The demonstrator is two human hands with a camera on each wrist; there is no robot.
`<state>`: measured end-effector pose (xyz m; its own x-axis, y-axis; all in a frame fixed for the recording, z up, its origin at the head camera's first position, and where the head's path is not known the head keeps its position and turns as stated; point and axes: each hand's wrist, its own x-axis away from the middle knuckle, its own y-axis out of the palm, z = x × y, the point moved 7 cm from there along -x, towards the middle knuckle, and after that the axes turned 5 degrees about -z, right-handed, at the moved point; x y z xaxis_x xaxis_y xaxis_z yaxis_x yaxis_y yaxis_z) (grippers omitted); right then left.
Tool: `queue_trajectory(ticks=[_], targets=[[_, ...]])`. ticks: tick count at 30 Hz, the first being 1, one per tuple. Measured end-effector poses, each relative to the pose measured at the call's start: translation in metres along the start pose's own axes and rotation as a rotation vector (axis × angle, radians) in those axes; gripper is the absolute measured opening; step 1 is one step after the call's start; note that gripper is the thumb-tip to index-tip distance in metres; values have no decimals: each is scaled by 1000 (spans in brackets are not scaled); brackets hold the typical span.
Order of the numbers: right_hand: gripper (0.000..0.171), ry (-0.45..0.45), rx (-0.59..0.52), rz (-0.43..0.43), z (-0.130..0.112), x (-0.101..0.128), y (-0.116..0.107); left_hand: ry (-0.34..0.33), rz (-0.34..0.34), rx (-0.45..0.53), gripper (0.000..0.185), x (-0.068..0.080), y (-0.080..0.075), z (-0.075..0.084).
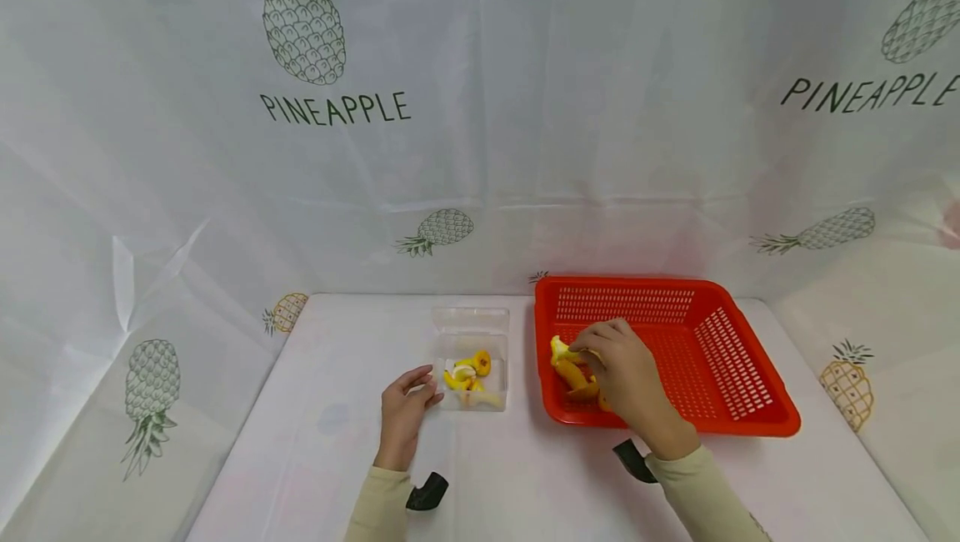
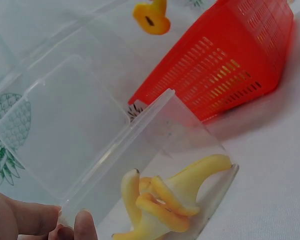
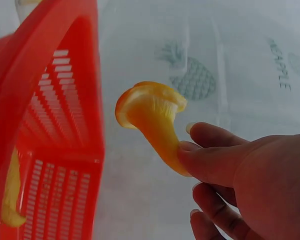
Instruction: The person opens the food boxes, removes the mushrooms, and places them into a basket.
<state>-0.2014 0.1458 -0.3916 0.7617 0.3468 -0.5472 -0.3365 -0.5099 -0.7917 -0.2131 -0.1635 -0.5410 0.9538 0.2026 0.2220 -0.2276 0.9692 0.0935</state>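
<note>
Red plastic makes up the basket on the right of the tabletop, seen from the head camera. The right hand reaches into the basket's near left corner, its fingers curled round a yellow-orange toy mushroom just above a few more pieces lying on the basket floor. Well to its left stands a clear box, its lid tipped up at the back so the opening faces upward and stays free. The left hand rests on the tabletop against the box's near left corner, fingers fairly straight and touching the wall, seemingly to keep the light box from sliding. Several yellow pieces already lie inside it.

From the left wrist, fingertips press the box at its near edge, gripping nothing. The yellow pieces are heaped on the box floor, and the basket sits beyond, with an orange piece above it.

From the right wrist, the right hand pinches the mushroom by its stem between thumb and fingers, cap pointing away, lifted clear beside the basket wall. Holding it by the stem leaves the cap free. Another yellow piece shows through the basket's slots.
</note>
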Motion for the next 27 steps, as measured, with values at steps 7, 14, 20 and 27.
queue_trajectory(ticks=[7, 14, 20, 27], targets=[[27, 67, 26, -24, 25, 12, -9, 11, 10, 8, 33, 0, -1, 2], [25, 114, 14, -66, 40, 18, -6, 7, 12, 14, 32, 0, 0, 1], [24, 133, -6, -127, 45, 19, 0, 1, 11, 13, 33, 0, 1, 0], [26, 110, -9, -132, 36, 16, 8, -1, 16, 11, 34, 0, 0, 0]])
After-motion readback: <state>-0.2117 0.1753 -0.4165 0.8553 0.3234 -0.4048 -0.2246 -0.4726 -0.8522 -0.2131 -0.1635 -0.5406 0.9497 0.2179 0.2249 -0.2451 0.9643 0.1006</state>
